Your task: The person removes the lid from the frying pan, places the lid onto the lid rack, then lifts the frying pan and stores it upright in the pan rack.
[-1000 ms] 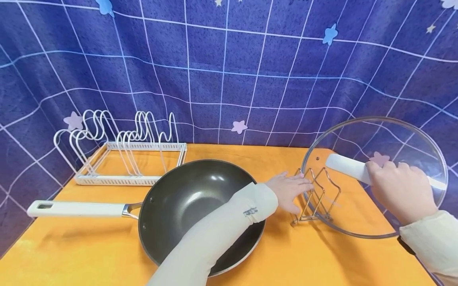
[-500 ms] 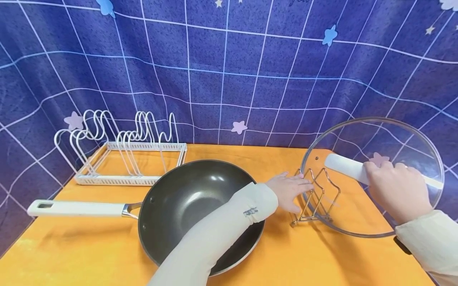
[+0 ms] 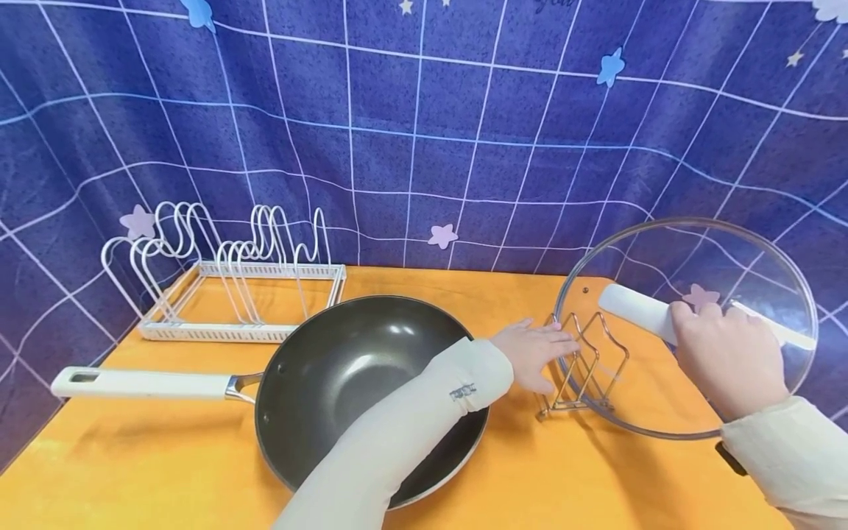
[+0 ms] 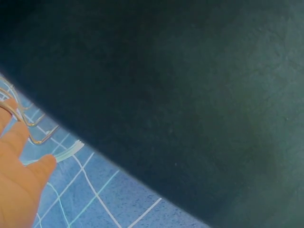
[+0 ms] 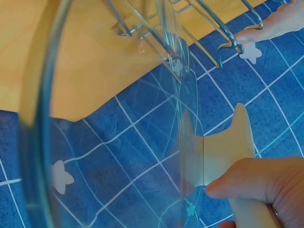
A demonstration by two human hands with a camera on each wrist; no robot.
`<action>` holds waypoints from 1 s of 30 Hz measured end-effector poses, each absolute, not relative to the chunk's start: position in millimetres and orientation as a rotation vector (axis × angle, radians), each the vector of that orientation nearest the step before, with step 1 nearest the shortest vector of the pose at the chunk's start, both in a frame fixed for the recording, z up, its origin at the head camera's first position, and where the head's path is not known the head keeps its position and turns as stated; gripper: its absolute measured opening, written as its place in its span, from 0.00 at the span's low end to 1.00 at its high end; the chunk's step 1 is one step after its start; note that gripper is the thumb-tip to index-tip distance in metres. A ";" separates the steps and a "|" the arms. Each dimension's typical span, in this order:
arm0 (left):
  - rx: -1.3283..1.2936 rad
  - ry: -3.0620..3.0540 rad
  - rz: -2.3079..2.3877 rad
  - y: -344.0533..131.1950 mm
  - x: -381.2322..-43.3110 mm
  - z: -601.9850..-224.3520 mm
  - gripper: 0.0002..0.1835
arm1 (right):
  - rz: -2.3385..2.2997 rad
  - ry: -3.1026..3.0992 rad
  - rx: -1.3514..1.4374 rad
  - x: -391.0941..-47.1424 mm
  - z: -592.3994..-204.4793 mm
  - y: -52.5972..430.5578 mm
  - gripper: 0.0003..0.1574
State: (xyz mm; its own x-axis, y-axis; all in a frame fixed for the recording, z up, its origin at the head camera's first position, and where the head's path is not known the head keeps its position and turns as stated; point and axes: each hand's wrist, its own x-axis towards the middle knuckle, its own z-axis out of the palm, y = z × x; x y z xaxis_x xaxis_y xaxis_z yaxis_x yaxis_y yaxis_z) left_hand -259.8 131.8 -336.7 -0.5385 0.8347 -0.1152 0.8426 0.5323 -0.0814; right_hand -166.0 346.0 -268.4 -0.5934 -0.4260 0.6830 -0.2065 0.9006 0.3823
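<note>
My right hand (image 3: 732,361) grips the white handle (image 3: 636,311) of a large clear glass lid (image 3: 669,258) with a metal rim. The lid stands on edge at the right, its left part among the wires of a small metal rack (image 3: 581,403). In the right wrist view my thumb (image 5: 247,183) lies along the handle. My left hand (image 3: 533,353) reaches across the pan with fingers extended, touching the rack's left side. A dark wok-shaped pan (image 3: 331,383) lies beneath my left forearm, its long white handle (image 3: 146,384) pointing left.
A white rack (image 3: 221,333) with several curved wire dividers stands at the back left, just behind the pan. An orange cloth (image 3: 199,471) covers the table. Behind it hangs a blue curtain (image 3: 391,162) with grid lines and stars. A dark surface (image 4: 166,95) fills most of the left wrist view.
My right hand and the lid have shifted slightly left. My left hand stays at the small metal rack, and the pan and white rack keep their places.
</note>
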 end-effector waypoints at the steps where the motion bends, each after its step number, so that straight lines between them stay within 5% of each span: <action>1: 1.477 2.696 -0.196 131.5 -260.2 -336.4 0.43 | -0.334 -2.221 0.445 -166.4 -268.2 345.5 0.14; 6: 1.474 2.701 -0.210 129.9 -262.0 -335.7 0.43 | -0.344 -2.224 0.433 -168.6 -267.4 343.2 0.18; 13: 1.475 2.701 -0.197 129.6 -262.2 -337.5 0.42 | -0.349 -2.161 0.407 -166.0 -275.2 335.7 0.06; 27: 1.495 2.696 -0.178 129.8 -261.5 -339.4 0.42 | -0.340 -2.138 0.307 -159.2 -288.8 326.7 0.04; 30: 1.504 2.700 -0.181 129.9 -261.8 -339.5 0.42 | -0.342 -2.152 0.294 -157.6 -290.9 326.7 0.11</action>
State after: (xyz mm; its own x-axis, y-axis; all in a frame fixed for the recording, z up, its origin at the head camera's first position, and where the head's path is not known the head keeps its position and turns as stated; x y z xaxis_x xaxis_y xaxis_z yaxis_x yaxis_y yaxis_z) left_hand -261.8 129.9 -339.5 -0.5274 0.8442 -0.0962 0.8495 0.5216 -0.0797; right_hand -157.6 326.7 -290.9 -0.5594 -0.3337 0.7587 -0.0820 0.9332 0.3500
